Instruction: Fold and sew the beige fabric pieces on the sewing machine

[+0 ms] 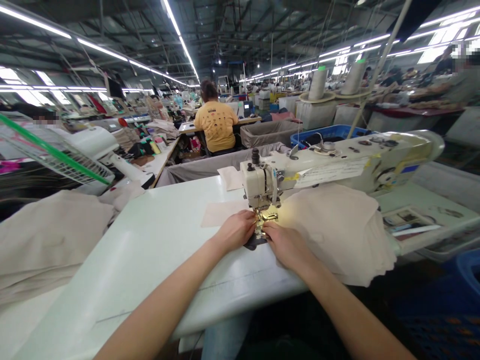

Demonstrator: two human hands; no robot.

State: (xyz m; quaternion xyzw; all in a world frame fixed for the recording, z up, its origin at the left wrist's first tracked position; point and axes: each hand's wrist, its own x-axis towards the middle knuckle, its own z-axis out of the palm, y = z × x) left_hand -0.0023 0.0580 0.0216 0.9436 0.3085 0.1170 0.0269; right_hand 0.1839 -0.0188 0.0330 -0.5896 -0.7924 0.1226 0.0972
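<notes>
A white sewing machine (322,165) stands on a pale green table (165,250), its needle area lit yellow. My left hand (238,231) is just left of the presser foot, fingers drawn together at the needle. Beyond it a flat beige fabric piece (221,212) lies on the table, reaching toward the foot. From the right, my right hand (287,242) has its fingers closed beside a brass-coloured guide (270,217). What the fingertips of either hand grip is too small to make out. A second small fabric piece (231,178) lies behind the machine head.
A stack of beige fabric (333,230) lies right of the needle, partly under the machine arm. More fabric (52,235) is heaped at the left. A grey cloth-lined bin (210,166) stands behind the table. A person in a yellow shirt (216,125) sits further ahead.
</notes>
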